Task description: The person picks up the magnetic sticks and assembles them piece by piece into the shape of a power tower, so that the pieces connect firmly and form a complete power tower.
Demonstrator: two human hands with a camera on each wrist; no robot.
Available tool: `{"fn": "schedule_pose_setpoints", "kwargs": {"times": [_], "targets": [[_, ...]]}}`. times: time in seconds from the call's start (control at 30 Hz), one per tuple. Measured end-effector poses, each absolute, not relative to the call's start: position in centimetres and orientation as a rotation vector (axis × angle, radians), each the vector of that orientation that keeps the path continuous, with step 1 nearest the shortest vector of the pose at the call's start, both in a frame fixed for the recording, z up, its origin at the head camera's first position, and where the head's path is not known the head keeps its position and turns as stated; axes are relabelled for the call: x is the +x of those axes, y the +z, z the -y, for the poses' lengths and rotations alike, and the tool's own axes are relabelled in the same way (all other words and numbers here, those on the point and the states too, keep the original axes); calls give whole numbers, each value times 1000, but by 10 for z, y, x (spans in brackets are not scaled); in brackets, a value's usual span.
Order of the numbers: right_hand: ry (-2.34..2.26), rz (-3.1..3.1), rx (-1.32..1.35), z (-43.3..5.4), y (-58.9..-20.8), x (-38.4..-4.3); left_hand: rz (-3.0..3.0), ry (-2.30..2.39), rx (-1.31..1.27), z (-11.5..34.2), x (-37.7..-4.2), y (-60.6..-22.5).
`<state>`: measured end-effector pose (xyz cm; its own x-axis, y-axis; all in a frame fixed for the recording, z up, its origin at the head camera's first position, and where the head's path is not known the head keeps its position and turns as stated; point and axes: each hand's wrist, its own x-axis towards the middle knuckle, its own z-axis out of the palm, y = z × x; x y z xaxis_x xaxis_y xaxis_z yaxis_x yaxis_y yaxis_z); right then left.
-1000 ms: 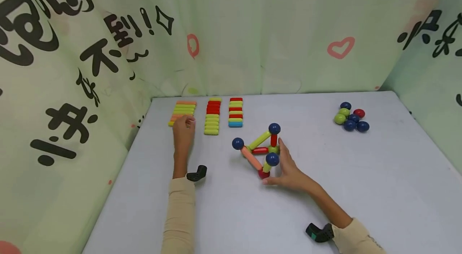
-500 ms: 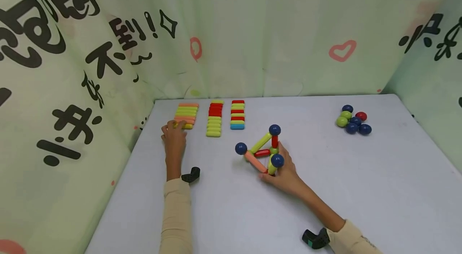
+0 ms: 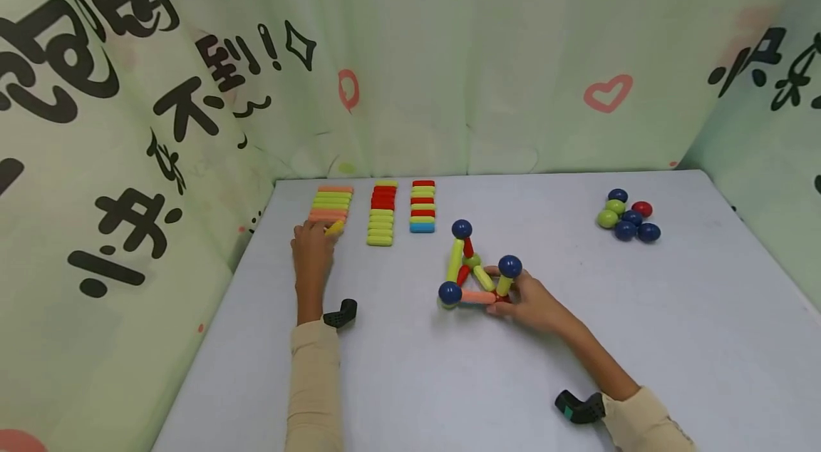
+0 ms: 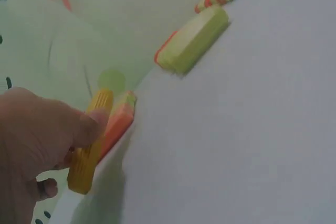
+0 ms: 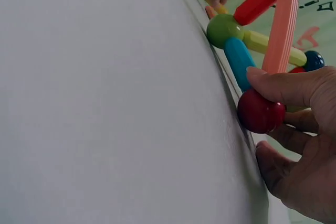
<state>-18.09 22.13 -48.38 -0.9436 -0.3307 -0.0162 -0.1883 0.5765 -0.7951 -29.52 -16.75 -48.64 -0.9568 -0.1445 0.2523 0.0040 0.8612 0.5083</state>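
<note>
My left hand (image 3: 312, 252) pinches a yellow ribbed rod (image 4: 81, 171) between thumb and fingers. In the left wrist view the rod is tilted, in front of the row of salmon and lime rods (image 3: 330, 201). My right hand (image 3: 537, 304) grips a frame of rods and balls at its red ball (image 5: 260, 113), thumb near the end of a salmon rod (image 5: 281, 30). A light-blue rod (image 5: 239, 62) joins the red ball to a green ball (image 5: 224, 31). Blue balls (image 3: 462, 229) top the frame's corners in the head view. The palm partly hides its right side.
To the right of the left hand lie a row of red and lime rods (image 3: 380, 220) and a row ending in a blue rod (image 3: 422, 227). Several loose balls (image 3: 631, 218) sit at the back right of the white table (image 3: 410, 381). A printed curtain (image 3: 410, 60) hangs behind.
My left hand has taken the yellow rod from the near end of the left row. My right hand has turned the frame, swinging its left blue ball nearer to me.
</note>
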Motion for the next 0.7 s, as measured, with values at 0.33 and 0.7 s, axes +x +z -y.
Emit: {"fn": "schedule_pose_setpoints", "kwargs": {"times": [0.33, 0.7], "targets": [[-1243, -2507, -716, -235, -482, -202, 2518, -1746, -284, 93, -304, -472], [-1304, -2387, -793, -241, -481, -212, 2652, -2220, -495, 32, -291, -478]]}}
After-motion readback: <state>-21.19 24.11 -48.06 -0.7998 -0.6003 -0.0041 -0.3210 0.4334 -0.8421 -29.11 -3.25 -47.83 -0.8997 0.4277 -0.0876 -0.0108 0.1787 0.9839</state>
